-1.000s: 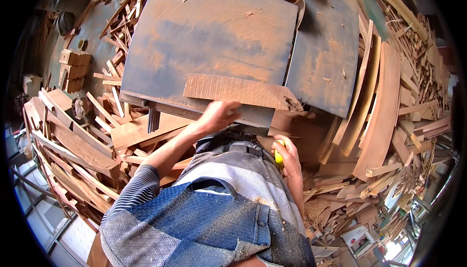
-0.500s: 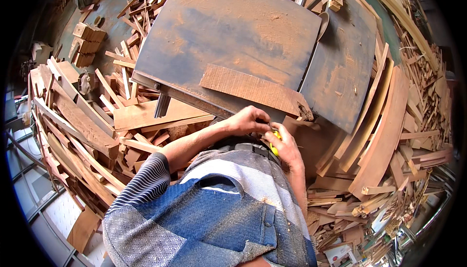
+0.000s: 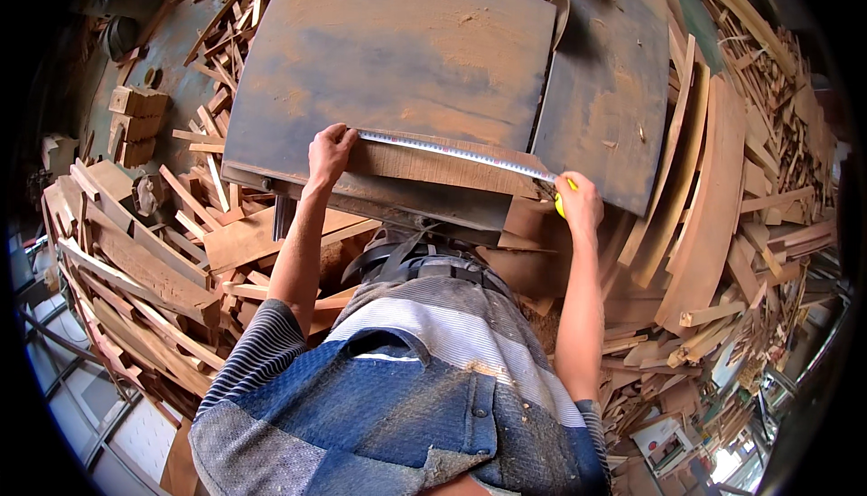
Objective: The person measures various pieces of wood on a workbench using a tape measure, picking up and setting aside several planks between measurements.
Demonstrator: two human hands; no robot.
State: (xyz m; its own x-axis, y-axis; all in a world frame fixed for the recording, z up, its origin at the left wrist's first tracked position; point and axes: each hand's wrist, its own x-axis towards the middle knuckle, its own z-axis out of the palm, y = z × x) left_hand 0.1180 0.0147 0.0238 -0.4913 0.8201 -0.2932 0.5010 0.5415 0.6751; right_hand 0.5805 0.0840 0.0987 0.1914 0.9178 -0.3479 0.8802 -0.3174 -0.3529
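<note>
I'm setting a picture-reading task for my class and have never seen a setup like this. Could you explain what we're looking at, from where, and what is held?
There is no robot here: a person works with two bare hands. A wide fisheye camera on the person's head looks down, so straight edges bend and the person's own shirt fills the lower part. Left in the picture is the person's left.

Ahead is a dark tabletop dusted with brown powder. A wooden board lies near its front edge. The left hand is at one end of a pale measuring strip, stretched along the board. The right hand grips its yellow case at the other end. Around the table are piled wood pieces.
</note>
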